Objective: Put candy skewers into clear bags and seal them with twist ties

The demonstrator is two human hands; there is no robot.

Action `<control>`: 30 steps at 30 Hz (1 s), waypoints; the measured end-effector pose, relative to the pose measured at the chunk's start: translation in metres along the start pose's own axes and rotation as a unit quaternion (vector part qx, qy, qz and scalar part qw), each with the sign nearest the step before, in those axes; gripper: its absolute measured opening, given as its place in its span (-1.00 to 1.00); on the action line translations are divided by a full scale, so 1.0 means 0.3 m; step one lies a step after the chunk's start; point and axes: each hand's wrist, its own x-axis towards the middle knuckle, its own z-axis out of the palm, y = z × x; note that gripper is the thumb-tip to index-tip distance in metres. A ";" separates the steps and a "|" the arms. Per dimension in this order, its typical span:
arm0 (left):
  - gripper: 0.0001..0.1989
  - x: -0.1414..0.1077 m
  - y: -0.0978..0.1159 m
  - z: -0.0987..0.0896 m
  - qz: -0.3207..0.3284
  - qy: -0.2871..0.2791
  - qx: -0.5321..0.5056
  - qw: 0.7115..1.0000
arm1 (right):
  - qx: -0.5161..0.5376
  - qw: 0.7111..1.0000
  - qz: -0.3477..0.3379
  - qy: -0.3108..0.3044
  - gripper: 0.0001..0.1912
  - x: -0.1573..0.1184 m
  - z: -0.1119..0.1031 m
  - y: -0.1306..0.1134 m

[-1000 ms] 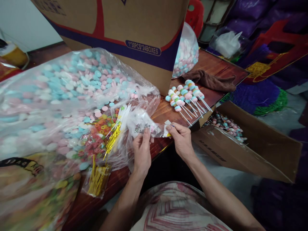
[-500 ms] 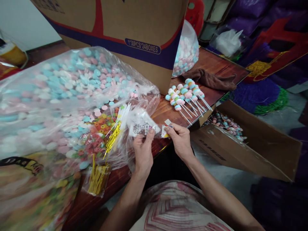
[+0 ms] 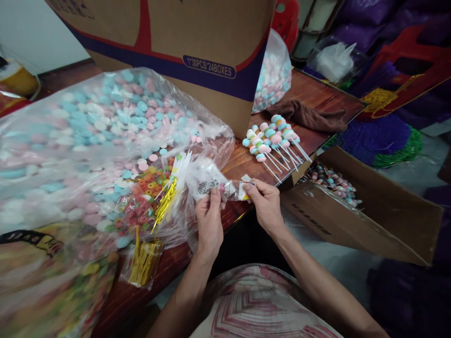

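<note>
Clear printed plastic wrappers (image 3: 207,184) are pinched between the thumb and fingers of my left hand (image 3: 208,230), at the table's front edge. My right hand (image 3: 267,206) is closed on the right end of the plastic, where a white and yellow printed part shows. How many layers are held I cannot tell. Beyond my right hand lies a row of marshmallow candy skewers (image 3: 271,138) with white sticks pointing toward me. Left of my hands are loose white sticks (image 3: 181,171), gold twist ties (image 3: 166,202) and fruit-coloured gummy rings (image 3: 150,180).
A big bag of pastel marshmallows (image 3: 116,117) covers the left of the table, before a large carton (image 3: 169,42). A packet of gold ties (image 3: 143,263) lies near the edge. At right, an open cardboard box (image 3: 352,230) holds finished-looking skewers. A brown cloth (image 3: 310,116) lies behind.
The printed plastic has tilted and shifted slightly between my hands. My left thumb has slid a little left, and my right hand has moved slightly right.
</note>
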 end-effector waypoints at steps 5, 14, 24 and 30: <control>-0.74 0.008 0.008 -0.005 0.000 -0.030 -0.004 1.000 | -0.018 1.000 -0.025 -0.004 -0.57 0.007 -0.010 -0.027; -0.62 -0.011 0.031 0.003 -0.096 -0.083 -0.048 0.991 | -0.094 0.981 -0.163 0.044 -0.89 0.008 -0.019 -0.074; -0.43 -0.036 0.063 0.026 -0.104 -0.090 -0.085 0.987 | -0.167 0.936 -0.308 0.024 -0.63 -0.023 -0.026 -0.050; -0.71 -0.029 0.066 0.024 -0.087 -0.081 -0.072 0.990 | -0.193 0.923 -0.332 0.012 -0.58 -0.031 -0.031 -0.040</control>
